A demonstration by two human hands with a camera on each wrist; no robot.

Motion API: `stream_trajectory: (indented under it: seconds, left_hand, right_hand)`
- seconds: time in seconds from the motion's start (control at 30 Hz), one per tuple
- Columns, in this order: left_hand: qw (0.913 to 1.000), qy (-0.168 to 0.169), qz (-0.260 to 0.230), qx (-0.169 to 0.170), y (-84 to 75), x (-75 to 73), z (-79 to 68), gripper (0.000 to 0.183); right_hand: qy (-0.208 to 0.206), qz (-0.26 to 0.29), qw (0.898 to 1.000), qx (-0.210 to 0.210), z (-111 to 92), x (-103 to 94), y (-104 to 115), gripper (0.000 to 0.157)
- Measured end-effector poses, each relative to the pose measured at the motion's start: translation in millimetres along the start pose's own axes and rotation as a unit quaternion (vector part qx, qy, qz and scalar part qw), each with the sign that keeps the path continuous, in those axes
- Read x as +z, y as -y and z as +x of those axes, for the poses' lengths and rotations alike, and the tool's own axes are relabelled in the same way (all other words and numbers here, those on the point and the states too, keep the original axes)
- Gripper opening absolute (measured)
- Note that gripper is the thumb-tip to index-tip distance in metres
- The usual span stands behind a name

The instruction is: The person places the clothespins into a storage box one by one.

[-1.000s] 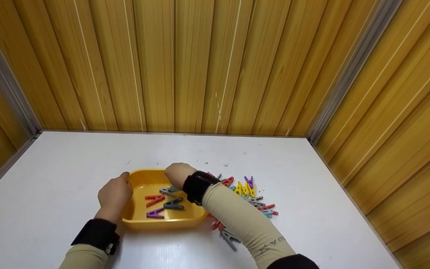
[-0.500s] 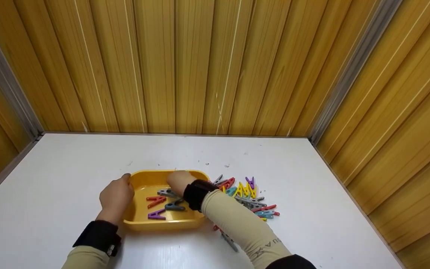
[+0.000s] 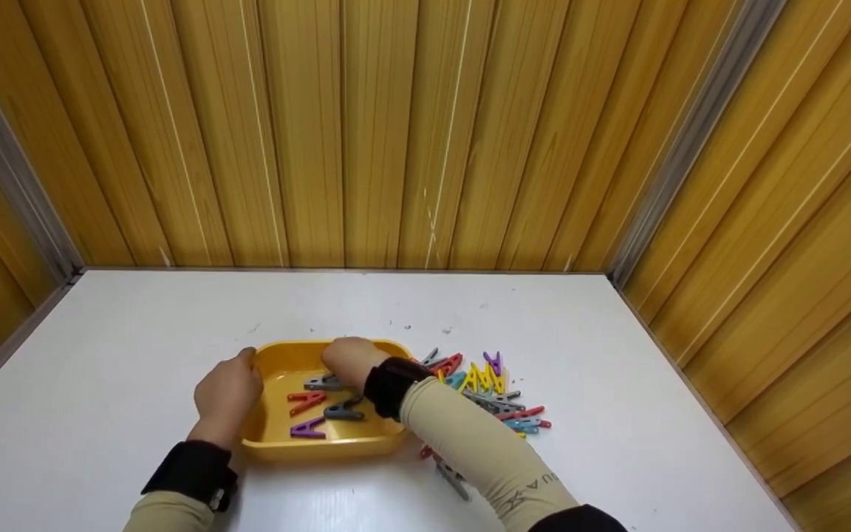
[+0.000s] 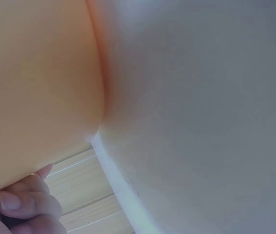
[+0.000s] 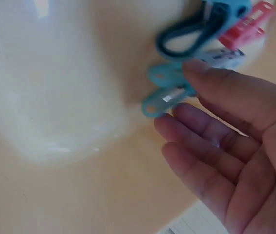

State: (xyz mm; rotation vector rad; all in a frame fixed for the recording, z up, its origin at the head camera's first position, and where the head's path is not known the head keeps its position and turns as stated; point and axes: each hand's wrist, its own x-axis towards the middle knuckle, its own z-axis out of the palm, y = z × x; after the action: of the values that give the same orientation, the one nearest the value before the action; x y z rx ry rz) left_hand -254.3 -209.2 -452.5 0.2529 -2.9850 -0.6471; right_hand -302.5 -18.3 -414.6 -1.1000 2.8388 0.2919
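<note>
Several clips (image 3: 316, 397) lie in the yellow tray (image 3: 355, 447), head view. Left wrist view: the left hand (image 4: 30, 204) grips the tray's edge; a slack hold might let it slide. Right wrist view: the right hand (image 5: 254, 170) seems to pinch a teal clip (image 5: 159, 100) with its fingertips, so it could slip.

Fingers (image 4: 28, 204) holding tray (image 4: 35, 87), white table (image 4: 201, 122); panelling (image 4: 79, 185)
</note>
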Motion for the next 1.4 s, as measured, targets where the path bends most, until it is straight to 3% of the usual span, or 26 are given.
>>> stream_trajectory:
  seconds: [0.1,0.2,0.3,0.5,0.73,0.97,1.17,1.4]
  left_hand:
    - [1.0,-0.003,0.0,0.0,-0.7,-0.4,0.5,0.043]
    - [1.0,-0.007,0.0,0.003,-0.5,-1.0,-0.6,0.043]
    - [1.0,-0.008,-0.001,0.003,1.6,-2.5,-2.0,0.042]
    - [0.9999,-0.011,0.0,0.002,6.9,-6.3,-1.7,0.042]
    - [1.0,-0.005,0.003,0.005,7.8,-7.7,-1.3,0.042]
    - [1.0,-0.007,0.0,0.006,8.9,-10.3,-3.9,0.042]
    - [0.9999,-0.012,0.001,0.005,9.4,-11.6,-3.5,0.042]
    - [0.9994,-0.031,-0.001,0.013,10.1,-9.7,-5.2,0.04]
  right_hand:
    - [0.02,0.025,0.999,-0.016,-7.1,-15.3,-6.3,0.007]
    - [0.034,0.056,0.998,-0.026,-26.3,-33.9,-13.3,0.018]
    - [0.017,0.081,0.996,-0.037,-57.0,-53.5,-24.6,0.029]
    - [-0.027,0.144,0.989,-0.019,-116.0,-72.2,-55.9,0.029]
    - [-0.037,0.205,0.978,0.027,-170.4,-34.7,-73.4,0.023]
    - [-0.017,0.203,0.978,0.05,-201.2,10.6,-62.1,0.019]
    - [0.014,0.185,0.981,0.054,-204.3,34.6,-43.8,0.016]
    - [0.029,0.171,0.982,0.072,-201.0,45.7,-32.8,0.016]
